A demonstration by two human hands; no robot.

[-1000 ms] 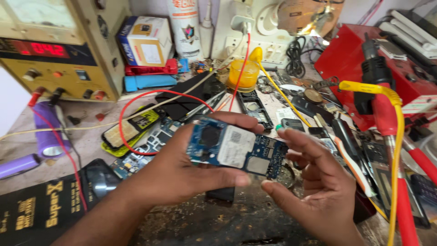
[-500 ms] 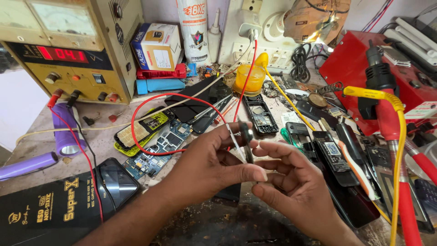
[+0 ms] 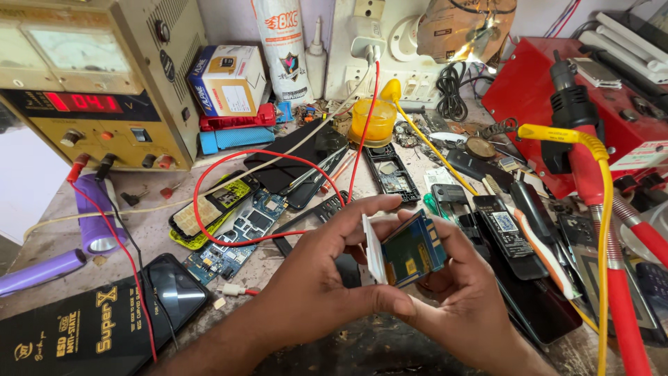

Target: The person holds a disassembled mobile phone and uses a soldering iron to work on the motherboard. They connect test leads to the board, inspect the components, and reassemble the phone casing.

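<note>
- Now, in the head view, my left hand (image 3: 316, 292) and my right hand (image 3: 463, 306) are close together, both pinching a small blue circuit board (image 3: 410, 252) on its edge, so I can look at its side.
- At ten o'clock from it, another board (image 3: 240, 237) lies flat on the messy bench (image 3: 146, 223).

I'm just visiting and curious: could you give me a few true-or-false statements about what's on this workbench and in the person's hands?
1. Both hands hold a small blue circuit board. True.
2. The board lies flat on the bench. False: it is lifted and tilted between the fingers.
3. A red wire loops across the bench. True.
4. The power supply sits on the right. False: it is at the left rear.
5. The left hand is empty. False: it grips the board, as does the right hand.
</note>
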